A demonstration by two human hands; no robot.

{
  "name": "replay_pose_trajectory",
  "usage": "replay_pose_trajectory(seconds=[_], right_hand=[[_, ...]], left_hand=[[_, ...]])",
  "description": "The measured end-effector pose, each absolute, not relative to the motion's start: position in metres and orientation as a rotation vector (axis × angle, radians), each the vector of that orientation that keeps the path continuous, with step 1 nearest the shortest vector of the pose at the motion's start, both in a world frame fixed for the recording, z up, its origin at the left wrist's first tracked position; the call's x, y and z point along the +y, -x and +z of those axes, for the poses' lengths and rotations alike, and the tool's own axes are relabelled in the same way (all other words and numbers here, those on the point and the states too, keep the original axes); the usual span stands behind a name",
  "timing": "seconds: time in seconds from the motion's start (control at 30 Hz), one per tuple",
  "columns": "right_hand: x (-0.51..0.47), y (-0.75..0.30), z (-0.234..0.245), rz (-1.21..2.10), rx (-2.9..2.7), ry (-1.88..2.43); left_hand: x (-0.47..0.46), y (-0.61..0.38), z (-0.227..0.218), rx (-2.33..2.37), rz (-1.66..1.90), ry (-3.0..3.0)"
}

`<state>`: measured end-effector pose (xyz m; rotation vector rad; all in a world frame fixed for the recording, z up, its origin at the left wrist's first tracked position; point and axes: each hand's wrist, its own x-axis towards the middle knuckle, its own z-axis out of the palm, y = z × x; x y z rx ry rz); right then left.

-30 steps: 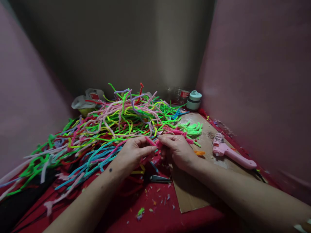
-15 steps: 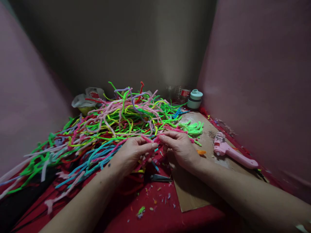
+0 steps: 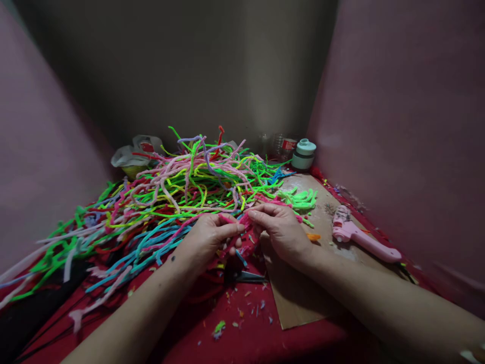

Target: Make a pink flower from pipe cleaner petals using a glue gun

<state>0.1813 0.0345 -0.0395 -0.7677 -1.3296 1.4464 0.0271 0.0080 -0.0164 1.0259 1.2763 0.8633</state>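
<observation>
Between my two hands is a bright pink pipe cleaner (image 3: 244,221), bent or twisted at the fingertips. My left hand (image 3: 212,236) pinches it from the left with thumb and forefinger, the other fingers curled below. My right hand (image 3: 282,230) pinches the same pink piece from the right, its thumb and forefinger close to the left thumb. Fingers cover part of its shape. Just beyond the hands lies a big tangled heap of pipe cleaners (image 3: 189,187) in green, pink, yellow, blue and red. Below the hands, a pair of scissors (image 3: 248,277) shows its blade on the red cloth.
A sheet of cardboard (image 3: 299,298) lies at right, bearing a pink glue gun (image 3: 364,242), an orange piece (image 3: 313,237) and a bundle of green pipe cleaners (image 3: 301,199). Behind stand a mint-coloured bottle (image 3: 303,154) and a plastic bag (image 3: 131,155). Fluffy scraps (image 3: 219,329) dot the red cloth (image 3: 197,318).
Both hands stay almost in place, still pinching the pink pipe cleaner. The left thumb and fingers have shifted very slightly; the view has moved a little. Nothing else has visibly moved.
</observation>
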Motion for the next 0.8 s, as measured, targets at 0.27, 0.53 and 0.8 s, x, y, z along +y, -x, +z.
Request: replay_pose_trajectory(seconds=[0.27,0.53,0.8], right_hand=[[0.0374,-0.1822,-0.0397,1.534,-1.237,0.695],[0.0356,-0.1816,-0.0372,1.439,-1.292,0.718],[0.0358,-0.1813,-0.0383,1.481,-1.274,0.694]], left_hand=[[0.0069,-0.0287,-0.012,1.294,0.861,-0.997],[0.0052,-0.0286,-0.0121,1.3,0.852,-1.022],[0.0058,-0.0254,-0.0123,1.308,0.867,-1.023]])
